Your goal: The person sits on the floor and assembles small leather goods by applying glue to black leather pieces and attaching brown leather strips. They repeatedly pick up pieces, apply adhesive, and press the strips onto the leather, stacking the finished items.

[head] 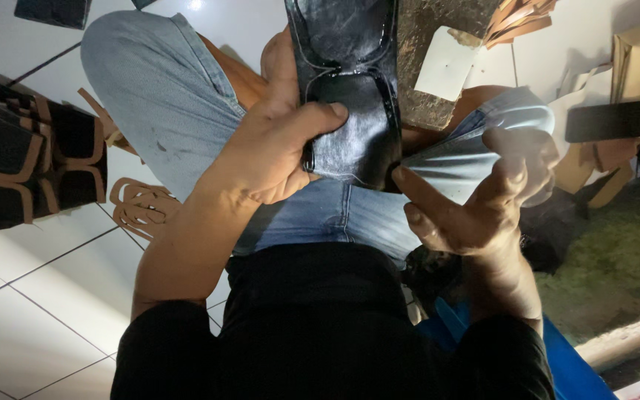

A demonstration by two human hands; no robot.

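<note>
My left hand [275, 141] grips a piece of shiny black leather [346, 74] from its left side, thumb pressed across its lower part. The leather lies over my lap, between my knees in light blue jeans [164, 96]. My right hand [475, 200] hovers just right of the leather's bottom edge, fingers spread and holding nothing, index fingertip close to the leather's corner. Dark wet lines run along the leather's edges.
A stack of black and tan cut pieces [24, 163] lies at the left on the white tiled floor [31, 281], with tan strips [138, 204] beside it. A brown slab [438, 44] with a white card sits behind the leather. A black phone [609, 120] rests at the right.
</note>
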